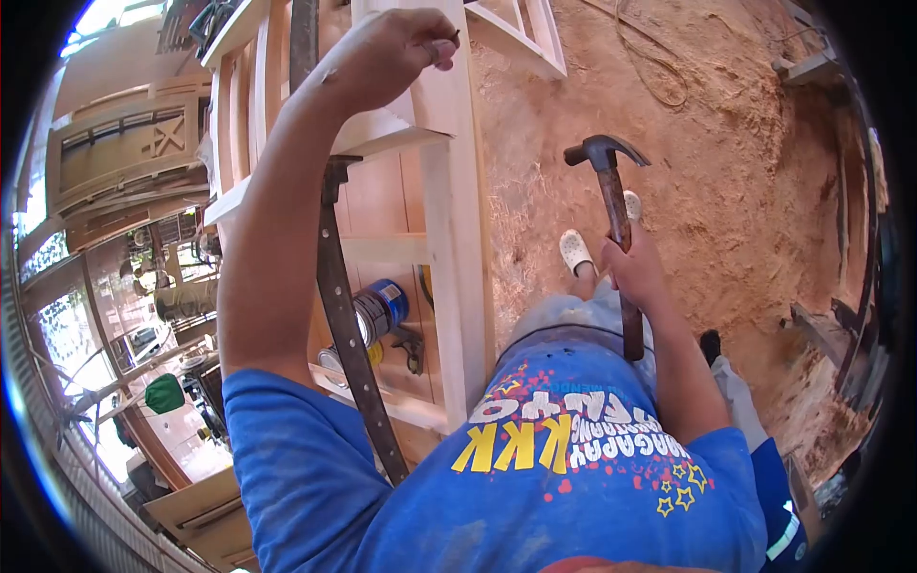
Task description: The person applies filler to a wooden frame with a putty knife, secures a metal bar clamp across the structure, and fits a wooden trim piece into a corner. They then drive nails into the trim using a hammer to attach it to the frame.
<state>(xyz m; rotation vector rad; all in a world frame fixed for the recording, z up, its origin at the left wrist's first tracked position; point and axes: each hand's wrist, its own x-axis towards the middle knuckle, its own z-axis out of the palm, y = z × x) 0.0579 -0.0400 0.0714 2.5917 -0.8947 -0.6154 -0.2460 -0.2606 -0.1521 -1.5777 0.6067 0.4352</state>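
Note:
My right hand (pixel 630 271) is wrapped round the wooden handle of a claw hammer (pixel 611 177), its dark metal head raised above the ground in front of me. My left hand (pixel 406 59) is over the pale wooden frame (pixel 463 248), with the fingers pinched together. A tiny dark tip shows at these fingertips, too small to name. Beneath my left forearm, a long metal bar clamp (pixel 346 306) with a row of holes lies across the frame.
Below the frame's bars are a blue can (pixel 382 307) and a dark metal tool (pixel 411 349). Another wooden frame (pixel 525 38) lies at the top. Sawdust covers the ground (pixel 726 191), where a cord (pixel 650 57) is looped. Someone's light trouser leg (pixel 735 396) shows at my right.

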